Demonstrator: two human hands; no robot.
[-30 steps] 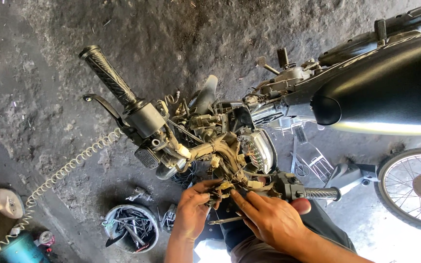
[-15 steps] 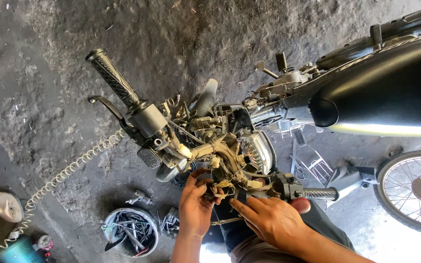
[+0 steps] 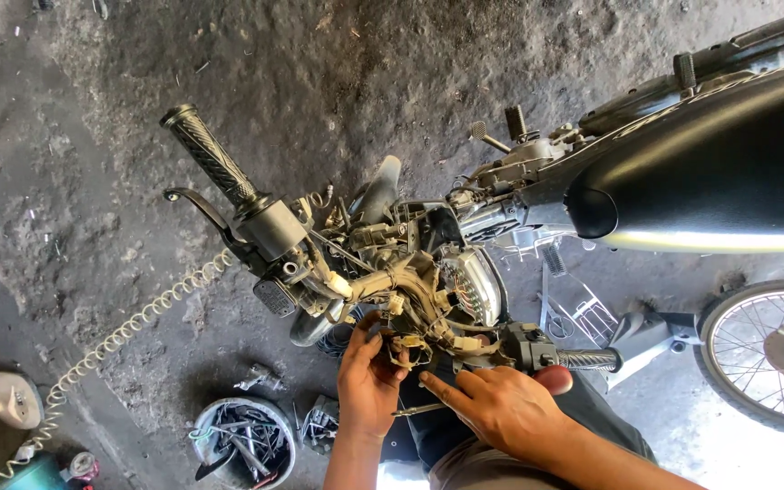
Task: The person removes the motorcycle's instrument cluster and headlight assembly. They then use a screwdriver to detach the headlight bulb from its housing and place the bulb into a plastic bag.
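The left hand (image 3: 369, 381) reaches up into the wiring (image 3: 415, 313) under the handlebar, its fingers (image 3: 383, 349) curled narrow and pinching a small connector (image 3: 407, 346) that hangs from the tangle of tan wires. The right hand (image 3: 501, 408) lies just beside it, palm down, with the index finger stretched toward the same connector and the thumb against the right grip (image 3: 587, 359); its fingers are loosely spread and hold nothing that can be made out, though a thin metal tool (image 3: 419, 410) lies just below them and whether they touch it cannot be told. The wiring sits in the middle of the stripped motorcycle front, next to the headlight (image 3: 472, 286). The left grip (image 3: 209, 156) points toward the upper left, with its lever (image 3: 201, 210) beneath. The black tank (image 3: 719, 181) fills the upper right, and a spoked wheel (image 3: 769, 354) stands at the right edge of the floor (image 3: 93, 136). On the floor near the lower left lie a coiled cord (image 3: 129, 331), a mallet (image 3: 6, 401), and a round tin (image 3: 242, 442) full of tools.
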